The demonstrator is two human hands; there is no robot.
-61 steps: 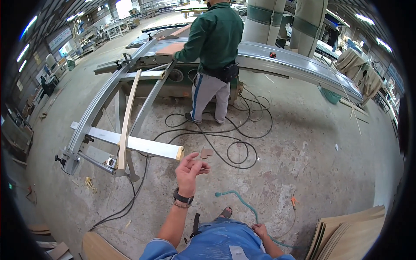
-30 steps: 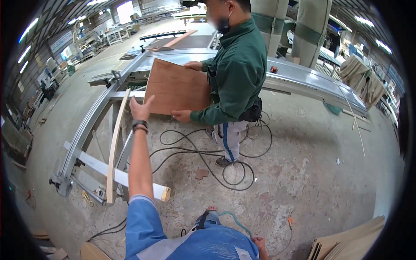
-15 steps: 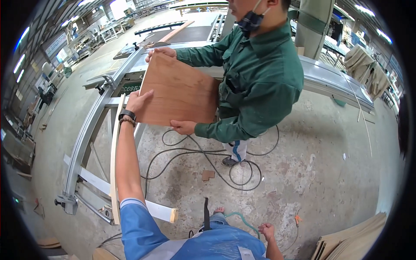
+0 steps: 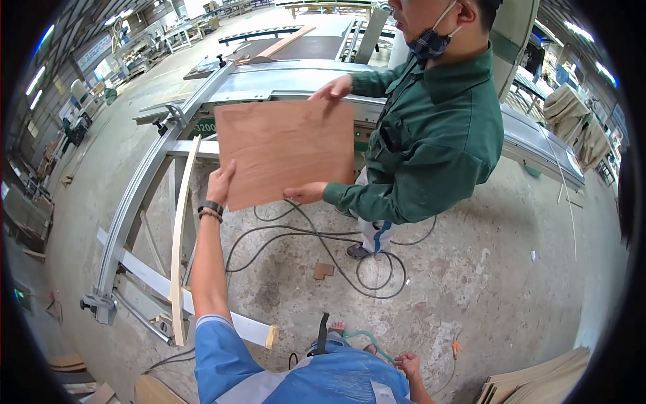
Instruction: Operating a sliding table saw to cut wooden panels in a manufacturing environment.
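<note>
A reddish-brown rectangular wooden board (image 4: 286, 148) is held up between me and a person in a green shirt (image 4: 437, 128). My left hand (image 4: 221, 183) is closed on its lower left edge, with the thumb on the face and the other fingers partly hidden behind. The person's one hand (image 4: 333, 89) rests at the board's top edge; the other hand (image 4: 306, 193) grips its lower edge. Low beside my body, my right hand (image 4: 408, 364) hangs with fingers loosely bent and apart, nothing visible in it.
A panel saw with a metal sliding table (image 4: 303, 81) and side frame (image 4: 134, 202) stands ahead and left. A long pale wood strip (image 4: 180, 242) leans on the frame. Black cables (image 4: 316, 236) loop across the floor. Sheets (image 4: 538, 380) are stacked at lower right.
The board has turned flatter to my view and shifted slightly right, my left hand still on it. The person's upper hand has moved from its upper left corner rightward along the top edge.
</note>
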